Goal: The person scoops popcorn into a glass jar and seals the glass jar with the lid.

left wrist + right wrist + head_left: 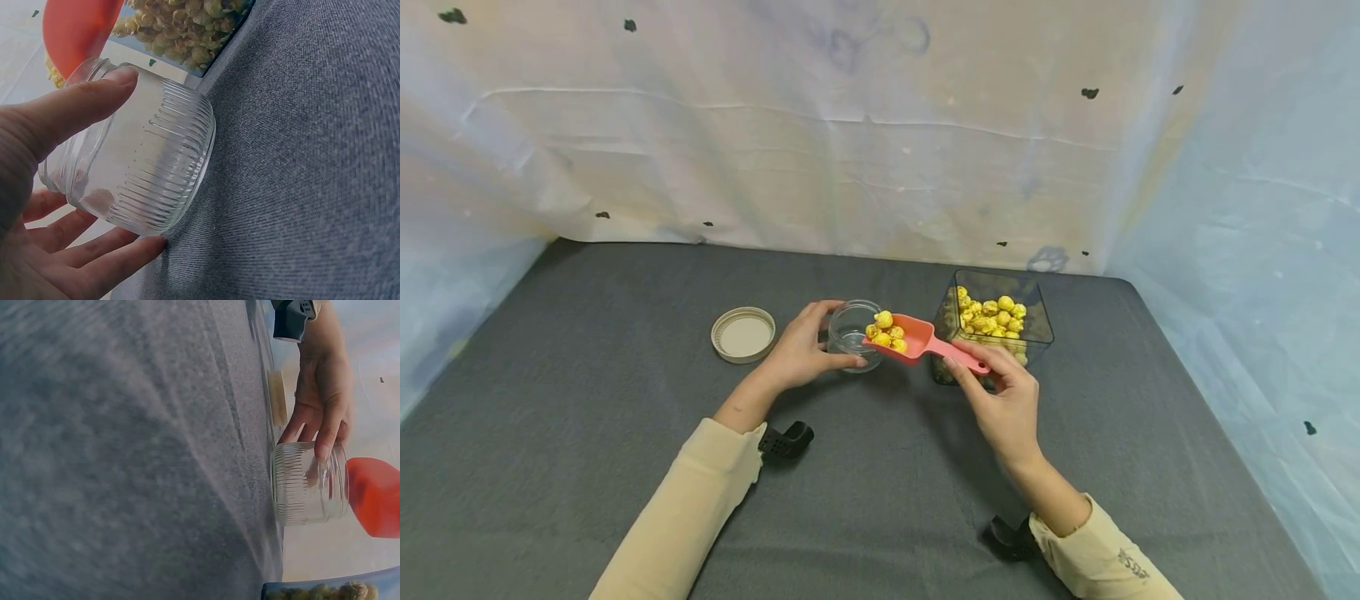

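The left hand (801,350) has its grip wrapped around a small glass jar (853,335) that stands near the middle of the gray tabletop (587,400), a bit toward the back edge. The jar looks empty inside. The right hand (1003,404) pinches the handle of a pink scoop (917,340). The scoop is full of yellow popcorn balls (887,331) and hangs right over the jar's mouth. None has gone in yet, so I think the filling is just starting. A clear box (996,321) with more yellow balls sits just behind the right hand. The jar's lid (743,334) lies flat to the left of the jar.
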